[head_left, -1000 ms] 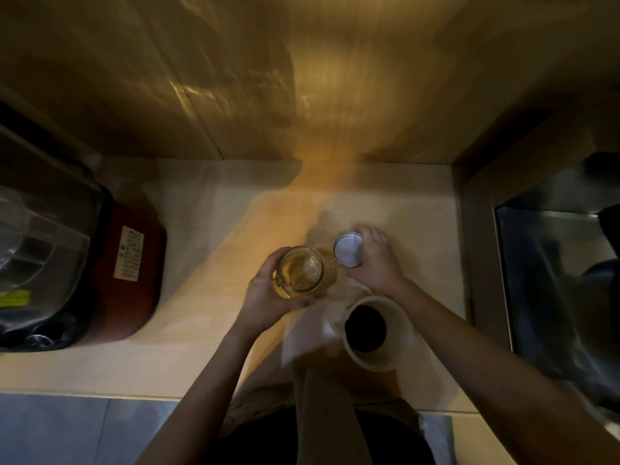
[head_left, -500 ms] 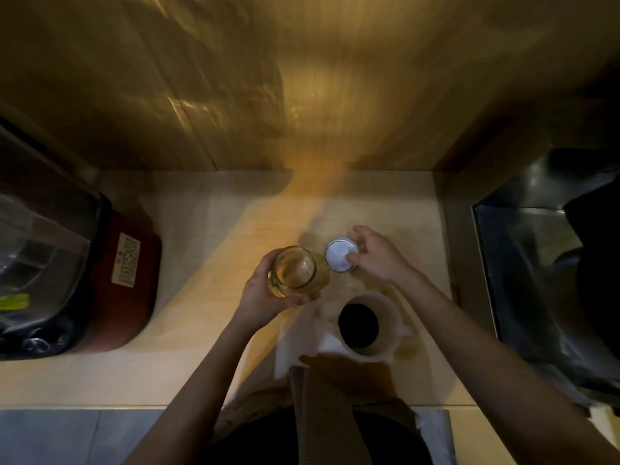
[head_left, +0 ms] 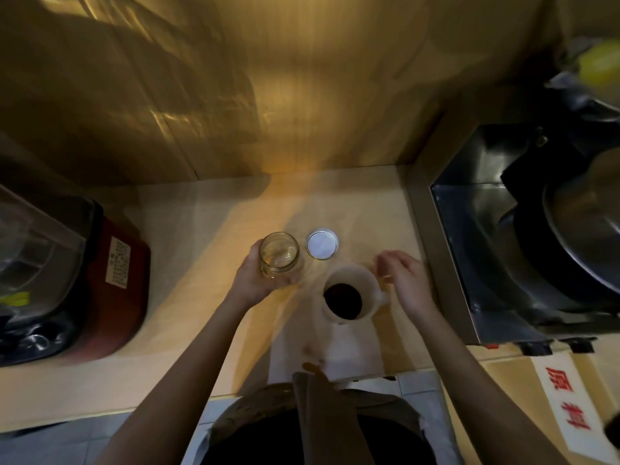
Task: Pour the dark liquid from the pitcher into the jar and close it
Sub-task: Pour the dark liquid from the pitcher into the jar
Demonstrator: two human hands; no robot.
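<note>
A person's left hand (head_left: 258,278) grips an open glass jar (head_left: 279,255) at mid-counter (head_left: 188,297), lid (head_left: 321,245) just beside it; the right hand (head_left: 407,280), fingers loosely apart, hovers beside the pitcher (head_left: 349,297) of dark liquid.

Empty glass jar (head_left: 279,254) upright, lid (head_left: 321,245) beside it, pitcher (head_left: 349,298) holding dark liquid.

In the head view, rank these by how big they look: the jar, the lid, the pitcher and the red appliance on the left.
1. Red appliance, by far the largest.
2. Pitcher.
3. Jar, held by the left hand.
4. Lid, only slightly smaller than the jar's mouth.
</note>
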